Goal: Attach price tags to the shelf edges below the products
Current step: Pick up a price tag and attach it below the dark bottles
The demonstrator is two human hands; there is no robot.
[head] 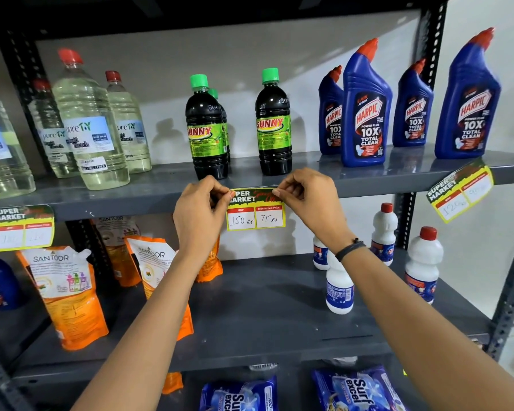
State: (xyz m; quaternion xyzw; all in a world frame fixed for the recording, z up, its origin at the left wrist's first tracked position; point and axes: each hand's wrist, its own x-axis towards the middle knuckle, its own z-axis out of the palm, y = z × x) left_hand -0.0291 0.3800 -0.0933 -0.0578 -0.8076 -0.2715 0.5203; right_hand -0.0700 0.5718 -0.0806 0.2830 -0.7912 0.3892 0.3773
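Note:
A yellow-bordered price tag [255, 213] reading 150 Rs and 75 Rs lies against the front edge of the upper grey shelf [368, 185], below two dark Sunny bottles [273, 126]. My left hand [201, 212] pinches the tag's top left corner. My right hand [307, 200] pinches its top right corner. Both hands press the tag's top strip onto the shelf edge. Two similar tags hang on the same edge: one at the left [23, 228] below the clear bleach bottles [89, 126], one tilted at the right [460, 192] below the blue Harpic bottles [365, 108].
On the lower shelf [264, 321] stand orange Santoor pouches [67, 295] at the left and white bottles with red caps [422, 265] at the right. Blue Surf Excel packs [356, 390] lie on the shelf beneath. Black perforated uprights [511, 286] frame the rack.

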